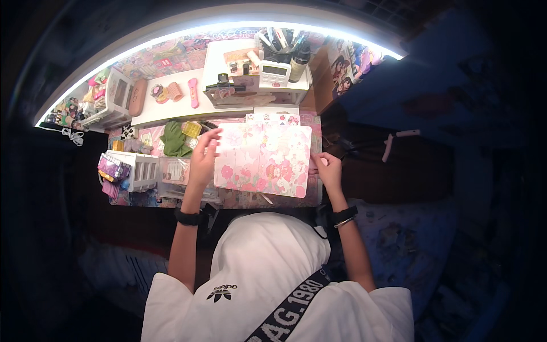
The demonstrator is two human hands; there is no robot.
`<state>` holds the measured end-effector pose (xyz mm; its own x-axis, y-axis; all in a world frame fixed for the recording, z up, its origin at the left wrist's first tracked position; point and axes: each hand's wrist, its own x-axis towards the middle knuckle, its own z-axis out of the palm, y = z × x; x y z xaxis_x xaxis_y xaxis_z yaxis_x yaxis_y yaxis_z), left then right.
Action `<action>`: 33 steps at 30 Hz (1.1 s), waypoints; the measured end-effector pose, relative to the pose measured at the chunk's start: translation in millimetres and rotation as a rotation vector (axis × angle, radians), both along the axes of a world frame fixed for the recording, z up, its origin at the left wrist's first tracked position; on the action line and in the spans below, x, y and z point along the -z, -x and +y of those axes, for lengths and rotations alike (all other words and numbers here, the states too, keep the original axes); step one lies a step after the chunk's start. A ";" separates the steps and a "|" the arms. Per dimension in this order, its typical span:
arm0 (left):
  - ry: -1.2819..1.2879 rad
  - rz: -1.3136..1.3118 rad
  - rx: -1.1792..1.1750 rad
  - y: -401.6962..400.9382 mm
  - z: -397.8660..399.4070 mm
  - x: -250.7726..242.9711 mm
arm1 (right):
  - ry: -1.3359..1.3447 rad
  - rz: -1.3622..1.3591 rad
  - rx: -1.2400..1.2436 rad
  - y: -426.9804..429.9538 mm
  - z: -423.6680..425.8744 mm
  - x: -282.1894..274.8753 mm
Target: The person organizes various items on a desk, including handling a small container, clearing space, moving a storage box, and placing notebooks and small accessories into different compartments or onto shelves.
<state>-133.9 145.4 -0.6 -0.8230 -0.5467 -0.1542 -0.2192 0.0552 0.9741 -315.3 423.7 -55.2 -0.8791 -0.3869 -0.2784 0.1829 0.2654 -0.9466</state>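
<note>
An open notebook or folder with a pink floral cover lies before me, its cover side facing up. My left hand is at its upper left edge with the fingers apart; whether the fingertips touch the edge is unclear. At the right edge, my right hand has thumb and fingers close together beside the cover; I cannot tell what they pinch. A sheet of stickers shows just past the far edge. A green cloth item and a small yellow box lie left of the cover.
A white basket and a clear plastic box stand at the left. On the raised shelf behind are a digital timer, a pen holder, a dark bottle and a pink tool. A lit strip arches above.
</note>
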 end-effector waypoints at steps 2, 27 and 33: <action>0.410 -0.136 -0.253 -16.3 -18.2 71.3 | 0.081 0.005 0.019 -1.6 -1.6 12.3; 0.911 -0.219 0.544 18.4 95.4 3.9 | -0.144 0.755 0.054 95.3 -82.2 14.2; 0.880 -0.154 0.540 14.3 92.9 21.4 | -0.022 0.725 0.081 164.2 -138.6 80.1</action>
<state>-148.1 238.3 -22.1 -0.9966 -0.0818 -0.0041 -0.0726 0.8597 0.5056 -479.5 285.1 -135.3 -0.8709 -0.3139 0.3780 -0.4683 0.2976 -0.8319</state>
